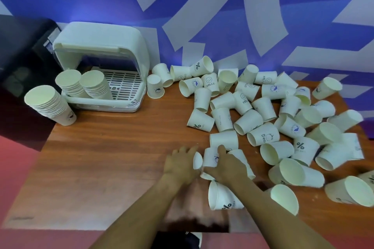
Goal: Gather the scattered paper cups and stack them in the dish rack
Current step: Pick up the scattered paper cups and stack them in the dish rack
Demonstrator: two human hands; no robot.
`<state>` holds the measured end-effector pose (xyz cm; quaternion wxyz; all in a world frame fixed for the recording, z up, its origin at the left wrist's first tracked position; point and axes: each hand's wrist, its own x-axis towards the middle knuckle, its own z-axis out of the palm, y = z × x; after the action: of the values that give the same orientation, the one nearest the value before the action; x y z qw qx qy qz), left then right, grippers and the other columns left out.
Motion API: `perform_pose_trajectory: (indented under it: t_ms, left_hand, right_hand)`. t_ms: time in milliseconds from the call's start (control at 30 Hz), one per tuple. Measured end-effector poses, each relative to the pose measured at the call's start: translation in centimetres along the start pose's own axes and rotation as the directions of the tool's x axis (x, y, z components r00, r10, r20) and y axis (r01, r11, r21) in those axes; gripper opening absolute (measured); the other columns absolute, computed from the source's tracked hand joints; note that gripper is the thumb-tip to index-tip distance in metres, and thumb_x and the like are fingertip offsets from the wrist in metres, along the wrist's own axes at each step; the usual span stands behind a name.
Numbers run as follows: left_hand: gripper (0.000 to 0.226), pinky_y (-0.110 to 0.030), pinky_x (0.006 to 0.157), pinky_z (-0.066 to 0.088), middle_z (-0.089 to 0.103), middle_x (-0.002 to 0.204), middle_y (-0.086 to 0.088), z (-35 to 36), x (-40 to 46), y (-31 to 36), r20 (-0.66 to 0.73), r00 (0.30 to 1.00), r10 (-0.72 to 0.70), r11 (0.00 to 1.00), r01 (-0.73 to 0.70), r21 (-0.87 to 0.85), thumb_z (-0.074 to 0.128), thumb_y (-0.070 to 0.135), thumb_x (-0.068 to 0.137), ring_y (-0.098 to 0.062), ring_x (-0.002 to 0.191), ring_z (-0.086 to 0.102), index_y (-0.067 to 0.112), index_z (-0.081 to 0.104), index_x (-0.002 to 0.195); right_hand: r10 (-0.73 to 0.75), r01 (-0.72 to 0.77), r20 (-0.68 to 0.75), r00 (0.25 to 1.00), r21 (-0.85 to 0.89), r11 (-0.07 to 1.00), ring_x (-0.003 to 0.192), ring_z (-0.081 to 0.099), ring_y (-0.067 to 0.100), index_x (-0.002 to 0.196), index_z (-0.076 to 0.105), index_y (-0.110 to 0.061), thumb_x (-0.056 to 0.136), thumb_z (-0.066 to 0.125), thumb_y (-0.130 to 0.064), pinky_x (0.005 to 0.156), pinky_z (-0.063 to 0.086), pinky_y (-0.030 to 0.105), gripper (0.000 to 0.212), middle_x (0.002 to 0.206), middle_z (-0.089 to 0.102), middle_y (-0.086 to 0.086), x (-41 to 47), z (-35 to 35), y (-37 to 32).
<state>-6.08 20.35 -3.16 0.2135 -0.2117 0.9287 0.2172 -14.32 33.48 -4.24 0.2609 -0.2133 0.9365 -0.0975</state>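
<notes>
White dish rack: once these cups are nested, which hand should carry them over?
Left, probably. The white dish rack stands far left on the table, on the left hand's side; the right hand would cross over.

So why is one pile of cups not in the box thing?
One stack of cups stands on the table left of the dish rack, outside it, while two stacks lean inside. Loose cups lie tipped everywhere.

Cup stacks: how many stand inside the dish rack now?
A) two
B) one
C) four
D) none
A: two stacks lean inside the dish rack, while a third stack stands outside it on the table.
</notes>
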Motion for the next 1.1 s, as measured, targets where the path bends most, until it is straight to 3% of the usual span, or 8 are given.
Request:
perform_pose_trajectory:
  t_ms: [100, 300, 567, 733, 867, 1000, 1100]
  left_hand:
    - [0.072, -0.037, 0.096, 0.04, 0.037, 0.143, -0.001, 0.0, -0.1, 0.0, -0.028, 1.0, -0.007, 1.0, 0.006, -0.027, 0.058, 0.05, 0.086, -0.026, 0.127, 0.04, 0.034, 0.022, 0.147]
    - [0.052, -0.036, 0.087, 0.044, 0.045, 0.127, -0.001, -3.1, -1.5, -2.6, -0.14, 0.99, -0.022, 0.99, 0.002, -0.138, 0.063, 0.038, 0.08, -0.028, 0.114, 0.047, 0.024, 0.041, 0.126]
    - [0.044, -0.041, 0.078, 0.049, 0.047, 0.107, -0.002, -8.7, -4.3, -9.5, -0.276, 0.953, -0.124, 0.946, 0.029, -0.324, 0.069, 0.031, 0.073, -0.03, 0.097, 0.056, 0.024, 0.033, 0.097]
    - [0.058, -0.037, 0.084, 0.047, 0.048, 0.118, -0.004, -12.8, -5.2, -14.4, -0.3, 0.949, -0.1, 0.951, 0.002, -0.311, 0.07, 0.031, 0.074, -0.028, 0.107, 0.053, 0.021, 0.037, 0.12]
    - [0.081, -0.035, 0.101, 0.041, 0.033, 0.134, -0.009, -15.4, -5.4, -18.4, -0.277, 0.957, -0.087, 0.965, 0.012, -0.262, 0.065, 0.018, 0.08, -0.03, 0.12, 0.05, 0.024, 0.02, 0.147]
    - [0.067, -0.034, 0.1, 0.041, 0.03, 0.13, -0.006, -17.2, -5.8, -22.4, -0.33, 0.938, -0.107, 0.966, 0.019, -0.257, 0.067, 0.022, 0.079, -0.029, 0.117, 0.049, 0.025, 0.038, 0.138]
    - [0.07, -0.035, 0.1, 0.042, 0.037, 0.126, -0.004, -18.0, -6.3, -25.4, -0.35, 0.931, -0.104, 0.95, -0.012, -0.313, 0.069, 0.022, 0.074, -0.026, 0.116, 0.048, 0.026, 0.039, 0.137]
  right_hand:
    - [0.038, -0.04, 0.043, 0.998, 0.036, 0.999, 0.102, 0.059, 0.024, 0.137, 0.021, -0.015, 0.077, 0.066, -0.051, 0.072, 0.042, 0.031, 0.084, 0.113, 0.059, 0.006, 0.2, 0.3, -0.1]
    - [-0.034, 0.034, -0.004, 0.999, 0.069, 0.997, 0.089, 0.058, 0.021, 0.12, 0.032, -0.019, 0.077, 0.065, -0.044, 0.071, 0.045, 0.031, 0.059, 0.102, 0.06, 0.003, 0.0, -1.9, -0.7]
    - [-0.058, 0.052, 0.028, 0.998, 0.188, 0.981, 0.097, 0.057, 0.022, 0.128, 0.039, -0.024, 0.068, 0.062, -0.048, 0.08, 0.049, 0.034, 0.068, 0.111, 0.054, 0.006, 0.4, -4.3, -6.1]
    - [-0.14, 0.151, -0.068, 0.988, 0.206, 0.967, 0.102, 0.055, 0.021, 0.134, 0.038, -0.026, 0.066, 0.063, -0.047, 0.084, 0.05, 0.036, 0.075, 0.119, 0.05, 0.003, 0.6, -5.3, -13.1]
    - [-0.209, 0.24, -0.16, 0.965, 0.21, 0.948, 0.104, 0.054, 0.018, 0.133, 0.039, -0.024, 0.069, 0.068, -0.041, 0.086, 0.048, 0.035, 0.072, 0.123, 0.051, 0.001, 0.7, -5.4, -18.5]
    - [-0.253, 0.293, -0.207, 0.945, 0.193, 0.936, 0.095, 0.055, 0.019, 0.115, 0.043, -0.02, 0.068, 0.071, -0.04, 0.082, 0.049, 0.038, 0.058, 0.108, 0.054, 0.0, 0.8, -5.3, -23.2]
    - [-0.307, 0.356, -0.263, 0.915, 0.163, 0.92, 0.09, 0.053, 0.017, 0.105, 0.04, -0.023, 0.069, 0.072, -0.037, 0.076, 0.047, 0.035, 0.05, 0.101, 0.053, -0.002, 1.0, -5.2, -26.7]
